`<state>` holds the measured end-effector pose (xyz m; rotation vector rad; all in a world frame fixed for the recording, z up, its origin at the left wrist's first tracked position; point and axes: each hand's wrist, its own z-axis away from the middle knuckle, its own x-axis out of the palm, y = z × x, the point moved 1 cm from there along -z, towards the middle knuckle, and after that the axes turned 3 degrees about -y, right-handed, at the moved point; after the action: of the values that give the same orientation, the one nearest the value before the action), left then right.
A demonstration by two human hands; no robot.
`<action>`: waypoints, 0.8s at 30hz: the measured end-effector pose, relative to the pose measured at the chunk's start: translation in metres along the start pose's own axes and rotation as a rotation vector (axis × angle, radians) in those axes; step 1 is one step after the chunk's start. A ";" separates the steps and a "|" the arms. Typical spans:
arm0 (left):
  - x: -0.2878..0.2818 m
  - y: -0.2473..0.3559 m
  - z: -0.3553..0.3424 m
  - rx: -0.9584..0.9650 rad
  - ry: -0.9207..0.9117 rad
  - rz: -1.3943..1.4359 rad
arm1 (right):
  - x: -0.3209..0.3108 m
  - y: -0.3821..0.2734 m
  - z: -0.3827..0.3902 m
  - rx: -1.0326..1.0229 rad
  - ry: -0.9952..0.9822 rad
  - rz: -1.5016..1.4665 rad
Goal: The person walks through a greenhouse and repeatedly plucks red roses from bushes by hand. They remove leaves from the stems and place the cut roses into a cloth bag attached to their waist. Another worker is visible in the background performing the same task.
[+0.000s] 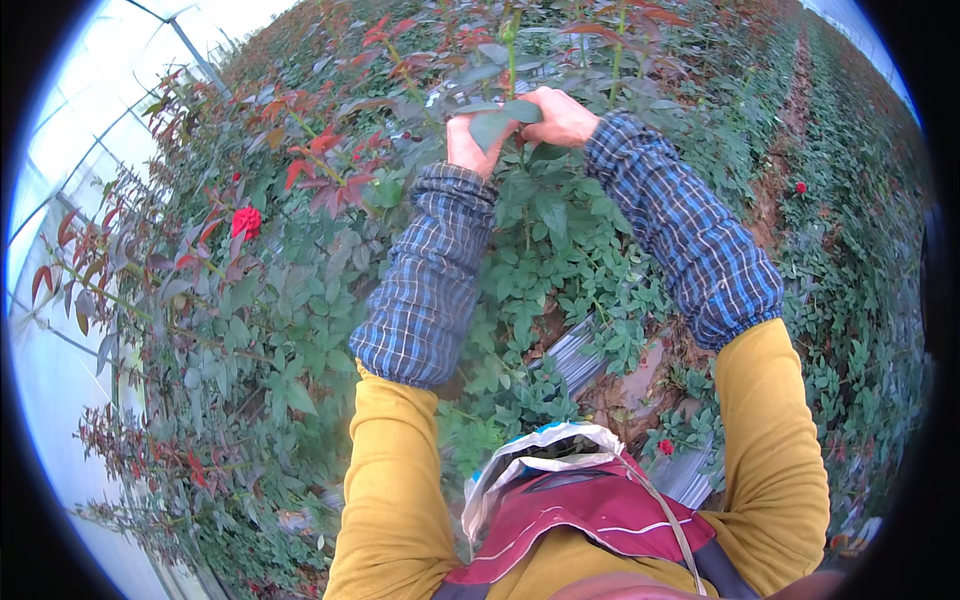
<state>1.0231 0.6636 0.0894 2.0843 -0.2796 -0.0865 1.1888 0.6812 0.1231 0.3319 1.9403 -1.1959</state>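
Both hands meet at twelve o'clock among the rose bushes. The left hand is closed around a rose stem and its leaves, and the right hand pinches a leaf on the same stem, just beside it. An open red rose hangs at nine o'clock. A red pouch sits at six o'clock.

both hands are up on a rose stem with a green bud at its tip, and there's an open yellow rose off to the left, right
Not quite: the open rose off to the left is red, not yellow, as the head view shows. The rest holds: the left hand and right hand are both raised on the rose stem, which has a green bud at its tip.
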 end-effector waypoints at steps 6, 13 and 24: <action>-0.008 -0.024 -0.002 0.143 0.047 -0.065 | 0.008 0.001 -0.002 -0.038 -0.074 -0.095; -0.007 -0.002 0.018 0.209 0.002 -0.277 | 0.017 -0.003 0.016 -0.120 -0.097 -0.438; 0.005 -0.003 0.043 0.160 -0.026 -0.015 | 0.014 -0.026 0.039 0.256 0.047 -0.540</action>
<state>1.0205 0.6274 0.0650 2.2457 -0.2953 -0.1028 1.1847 0.6324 0.1204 -0.0453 1.9823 -1.8041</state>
